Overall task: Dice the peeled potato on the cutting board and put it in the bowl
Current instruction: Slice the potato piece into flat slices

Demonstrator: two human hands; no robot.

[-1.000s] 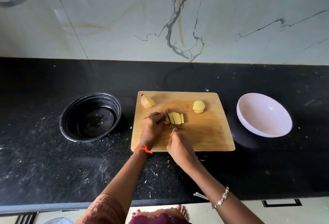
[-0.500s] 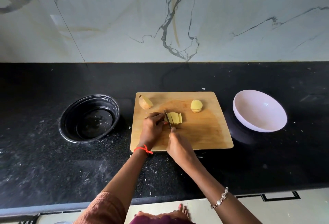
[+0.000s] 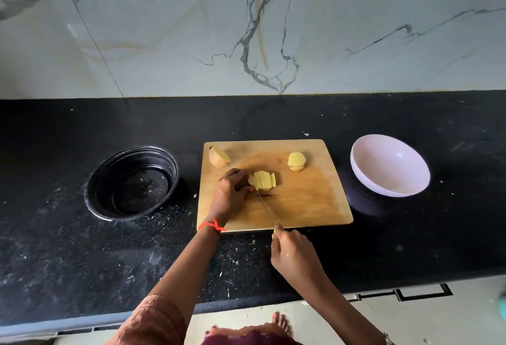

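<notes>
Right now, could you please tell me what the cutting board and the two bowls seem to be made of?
Cutting board: wood or bamboo, matt, judging by its tan grain and darker worn centre. Pale bowl: smooth and softly glossy with a small highlight; plastic, melamine or glazed ceramic, I cannot tell which. Black bowl: glossy with stepped walls, probably plastic, possibly coated metal.
</notes>
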